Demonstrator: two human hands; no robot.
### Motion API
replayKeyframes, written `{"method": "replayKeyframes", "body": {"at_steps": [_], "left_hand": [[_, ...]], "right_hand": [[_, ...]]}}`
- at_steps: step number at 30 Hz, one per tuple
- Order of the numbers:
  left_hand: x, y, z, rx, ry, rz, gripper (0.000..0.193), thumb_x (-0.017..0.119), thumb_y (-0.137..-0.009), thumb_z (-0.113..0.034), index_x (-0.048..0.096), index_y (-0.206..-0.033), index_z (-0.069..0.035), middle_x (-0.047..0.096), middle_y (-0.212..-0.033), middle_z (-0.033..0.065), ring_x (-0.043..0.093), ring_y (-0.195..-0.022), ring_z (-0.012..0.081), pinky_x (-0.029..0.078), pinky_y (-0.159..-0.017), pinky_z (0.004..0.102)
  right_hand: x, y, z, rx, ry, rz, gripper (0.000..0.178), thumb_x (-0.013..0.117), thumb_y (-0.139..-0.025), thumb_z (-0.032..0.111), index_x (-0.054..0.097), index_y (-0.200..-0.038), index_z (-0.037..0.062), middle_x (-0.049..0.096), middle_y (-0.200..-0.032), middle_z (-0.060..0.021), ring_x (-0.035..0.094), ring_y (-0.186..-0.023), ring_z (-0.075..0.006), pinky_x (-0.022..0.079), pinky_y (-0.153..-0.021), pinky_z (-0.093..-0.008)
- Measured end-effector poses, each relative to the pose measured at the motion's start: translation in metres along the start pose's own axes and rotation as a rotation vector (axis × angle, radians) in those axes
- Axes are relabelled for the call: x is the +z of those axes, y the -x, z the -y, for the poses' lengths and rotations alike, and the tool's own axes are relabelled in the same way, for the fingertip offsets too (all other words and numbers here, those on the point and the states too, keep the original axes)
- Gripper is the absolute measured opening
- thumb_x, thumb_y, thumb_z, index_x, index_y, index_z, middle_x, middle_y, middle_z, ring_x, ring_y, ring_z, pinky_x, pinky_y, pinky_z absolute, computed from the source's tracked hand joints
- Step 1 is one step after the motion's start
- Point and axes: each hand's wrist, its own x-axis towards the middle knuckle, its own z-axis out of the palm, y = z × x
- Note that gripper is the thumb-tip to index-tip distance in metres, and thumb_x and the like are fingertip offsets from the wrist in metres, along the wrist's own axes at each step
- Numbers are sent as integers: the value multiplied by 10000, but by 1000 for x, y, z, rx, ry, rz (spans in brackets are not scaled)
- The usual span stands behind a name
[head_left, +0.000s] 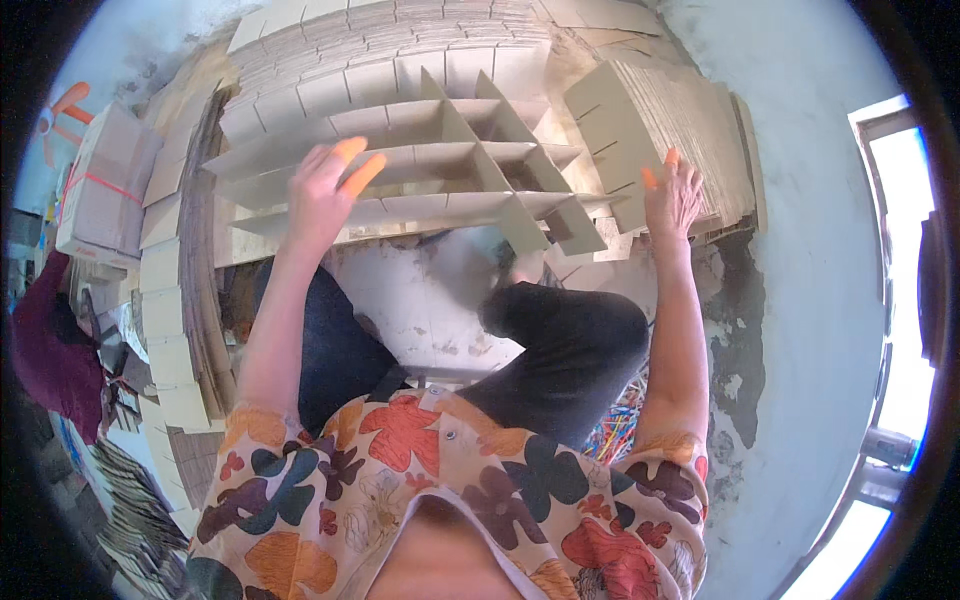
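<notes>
A half-built cardboard divider stands in front of me: long slotted strips (400,160) on edge, with two shorter cross strips (467,135) slotted through them toward the right end. My left hand (322,192) is over the left part of the long strips, fingers apart, orange covers on two fingertips, nothing seen in it. At the right, my right hand (674,198) lies over the near part of a stack of slotted cardboard pieces (660,130). Its orange-covered thumb and finger are apart, and no piece is seen lifted in them. Whether it touches the stack is unclear.
Rows of long cardboard strips (400,40) lie behind the divider. More cardboard stacks (165,290) run down the left side, near a taped white box (105,185) and an orange fan (70,105). A pale wall (800,200) borders the right. Colored straps (618,425) lie below my right knee.
</notes>
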Motion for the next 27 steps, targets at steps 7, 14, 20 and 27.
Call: {"method": "replayKeyframes", "body": {"at_steps": [7, 14, 20, 27], "left_hand": [[-21, 29, 6, 21, -88, -40, 253, 783, -683, -50, 642, -886, 4, 668, -845, 128, 615, -747, 282, 493, -644, 353], [-26, 39, 16, 46, -86, -52, 227, 776, -689, -52, 643, -862, 11, 672, -835, 126, 613, -720, 275, 491, -636, 353], [-19, 41, 17, -16, -64, -45, 223, 776, -698, -76, 652, -866, 3, 680, -847, 119, 618, -729, 271, 495, -647, 350], [-11, 43, 7, -45, -27, 21, 311, 787, -702, -209, 658, -904, -12, 680, -922, 121, 623, -822, 273, 503, -715, 362]], "right_hand": [[36, -9, -40, 67, 74, 289, 488, 758, -723, 257, 527, -1100, 53, 569, -1101, -143, 542, -1050, -324, 451, -863, -426], [27, -19, -45, 168, -9, 280, 409, 647, -807, 402, 583, -1006, 50, 642, -981, -190, 598, -963, -365, 464, -803, -470], [-8, -22, -15, 299, -166, 68, 269, 603, -861, 336, 639, -887, 71, 651, -878, -221, 627, -850, -388, 472, -695, -470], [-76, -45, 19, 156, -589, -304, 273, 682, -853, 256, 651, -1007, 33, 674, -785, -106, 557, -653, -172, 468, -629, -311]]}}
